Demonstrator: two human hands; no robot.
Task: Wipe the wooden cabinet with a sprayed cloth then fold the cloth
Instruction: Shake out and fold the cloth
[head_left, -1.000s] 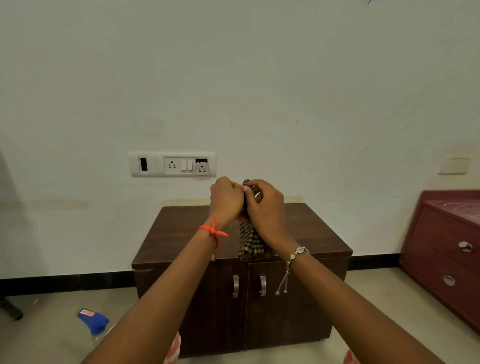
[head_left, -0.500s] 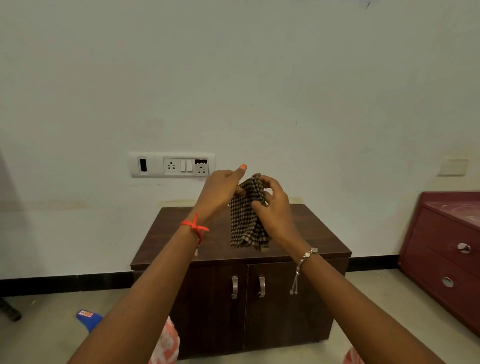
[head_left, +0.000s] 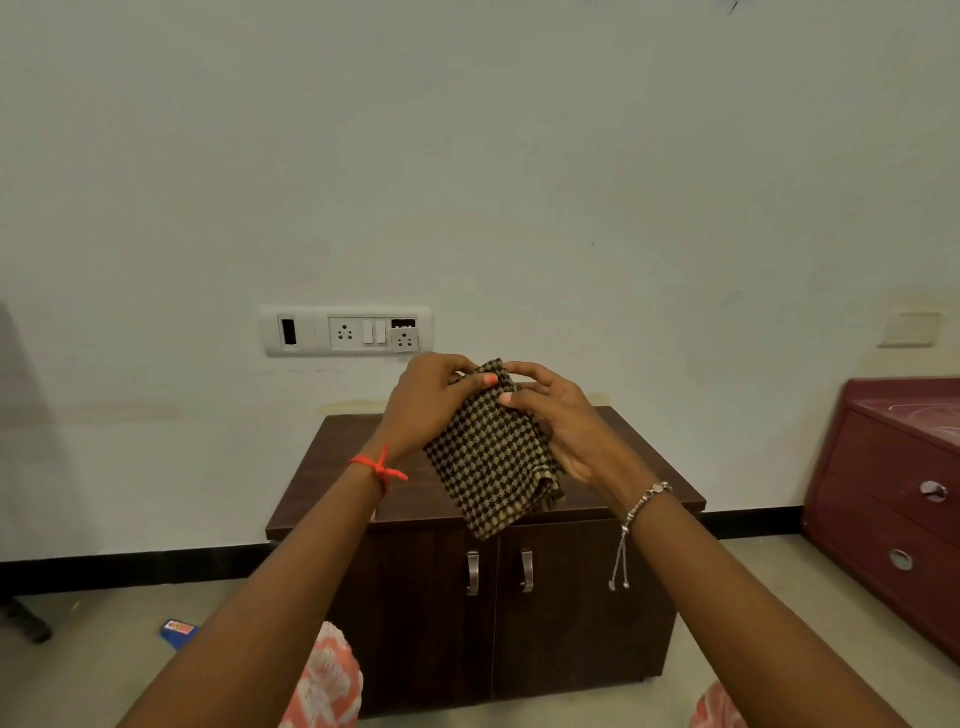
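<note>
Cloth (head_left: 493, 457): a checked black-and-tan piece, held in the air in front of the person, above the cabinet's top and not resting on it. It hangs as a doubled panel, lower edge loose and slightly curled on the right.

Left hand (head_left: 431, 402): closed on the cloth's upper left corner, thumb across the front face, pinching the layers together so that they stay aligned.

Right hand (head_left: 558, 415): closed on the upper right edge, fingers curled over the top and thumb pressing the front, so the top edge is held taut between both hands.

Why held high: gravity pulls the panel flat, which judged from the pose makes squaring the edges easier than on the surface.

Cabinet (head_left: 613, 457): dark wood, two doors with metal handles, standing against the wall right below the hands. Its top is bare where visible.

Step in hand: likely the folding part of the task, with at least one fold already made.

Next move: probably bring the top edge down or the sides together for another fold.

Risk: the loose lower right corner may skew the fold.

Bottle (head_left: 179, 631): a blue object on the floor at left, possibly the sprayer; too small to tell.
</note>
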